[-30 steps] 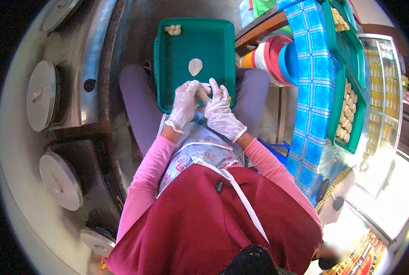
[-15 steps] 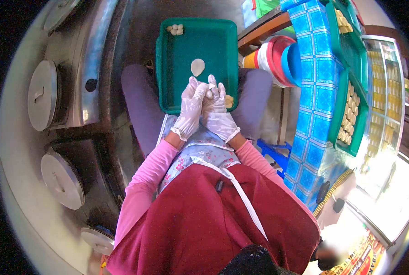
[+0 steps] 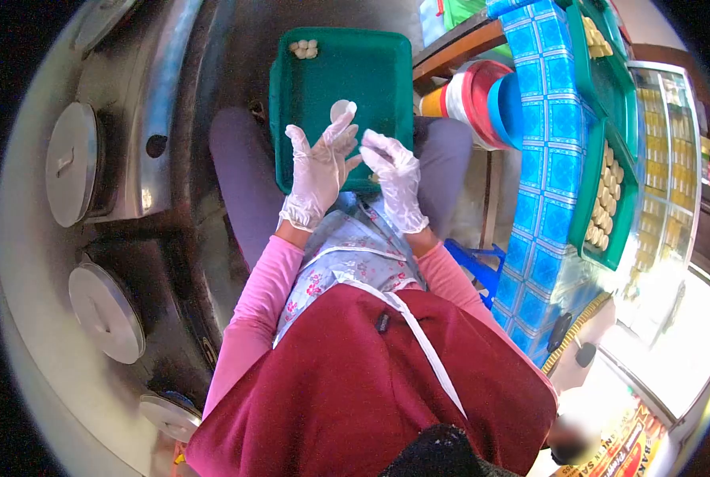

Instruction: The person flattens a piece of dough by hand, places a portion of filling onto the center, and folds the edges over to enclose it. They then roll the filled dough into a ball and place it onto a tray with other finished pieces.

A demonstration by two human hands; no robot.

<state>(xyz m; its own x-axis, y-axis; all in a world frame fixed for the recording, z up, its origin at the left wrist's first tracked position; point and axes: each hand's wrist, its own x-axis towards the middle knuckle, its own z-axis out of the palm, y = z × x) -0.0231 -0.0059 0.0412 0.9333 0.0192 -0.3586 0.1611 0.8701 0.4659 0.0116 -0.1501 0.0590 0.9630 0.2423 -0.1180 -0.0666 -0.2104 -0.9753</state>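
A green tray (image 3: 371, 67) rests across my lap. Both hands wear clear plastic gloves. My left hand (image 3: 317, 167) is open over the tray's near half, palm up, its fingers spread. Beside it on the right, my right hand (image 3: 396, 175) has its fingers curled together; whatever may be in them is hidden. A flat round piece of dough (image 3: 338, 108) lies on the tray, partly covered by my left fingertips. Several small dough balls (image 3: 304, 49) sit in the far left corner. A yellowish lump (image 3: 375, 179) near the tray's near right corner is mostly hidden by my right hand.
On the right, a blue checked tablecloth (image 3: 534, 159) covers a table holding green trays with shaped dough pieces (image 3: 605, 199). Red and blue basins (image 3: 482, 95) stand beneath its edge. Lidded metal pots (image 3: 72, 163) line the left. A blue stool (image 3: 478, 270) is by my right side.
My hands, together half a second ago, have moved apart. The left has opened, palm up, and reaches over the flat dough; the right has shifted slightly right with fingers curled.
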